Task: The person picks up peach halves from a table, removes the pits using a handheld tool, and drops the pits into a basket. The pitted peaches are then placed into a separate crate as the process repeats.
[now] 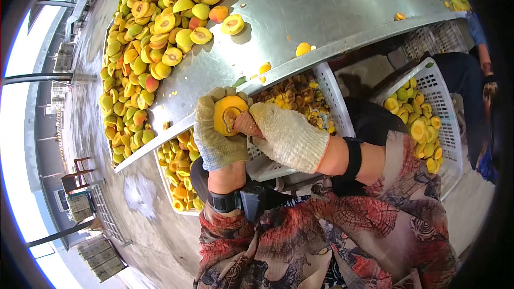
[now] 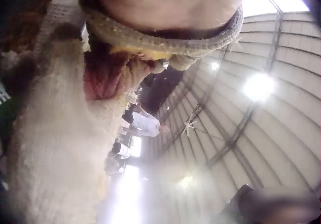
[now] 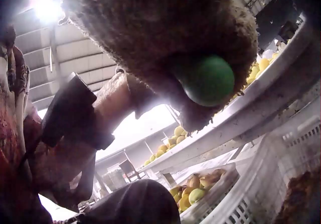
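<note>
In the head view my gloved left hand point(image 1: 219, 136) grips a halved yellow fruit point(image 1: 222, 108), cut side up, its brown centre showing. My gloved right hand point(image 1: 292, 136) meets it from the right, a reddish-brown covered digit point(image 1: 248, 124) at the fruit's centre. A thin curved metal edge point(image 1: 230, 123) lies on that centre. In the right wrist view the right hand point(image 3: 165, 38) is curled round a tool with a rounded green handle end point(image 3: 213, 81). The glove hides the rest of the tool. The left wrist view shows the left hand point(image 2: 170, 13) close up, the fruit mostly hidden.
A metal table point(image 1: 284, 8) bears a large heap of halved fruit point(image 1: 142, 59). Below its edge stand a crate point(image 1: 334, 96) of brown and yellow scraps, a crate point(image 1: 444, 109) of fruit halves at right, and more halves point(image 1: 179, 168) at left. Another person point(image 1: 466, 83) is at far right.
</note>
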